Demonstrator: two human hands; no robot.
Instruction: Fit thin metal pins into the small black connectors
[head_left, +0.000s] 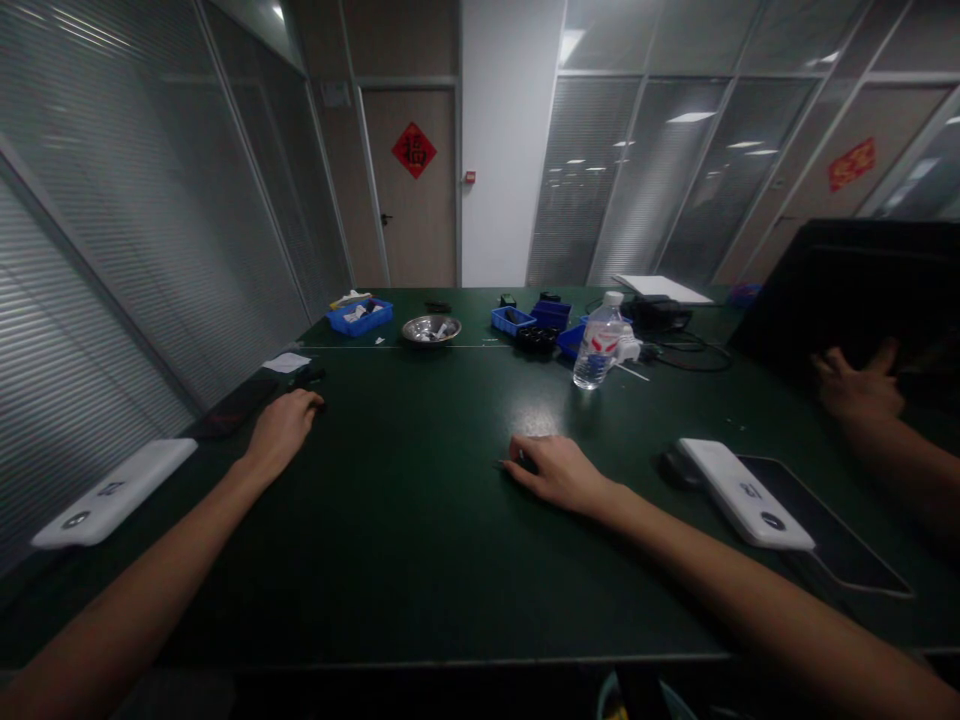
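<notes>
My left hand (285, 428) rests on the left side of the dark green table, its fingers bent together. Something dark shows at its fingertips, too small and dim to name. Just beyond it lies a small black object (307, 377). My right hand (553, 470) is near the table's middle, closed around a small dark object (527, 461) with a thin tip poking out to the left. Most of that object is hidden by the fingers. Farther back, beyond the right hand, a clear water bottle (596, 345) stands upright with a white cap.
Blue bins (361, 320) and a metal bowl (431, 331) sit toward the back. White devices lie left (120, 490) and right (742, 495), the latter beside a black mouse (679, 466) and pad (832, 530). Another person's hand (859, 385) is by a black screen (862, 290).
</notes>
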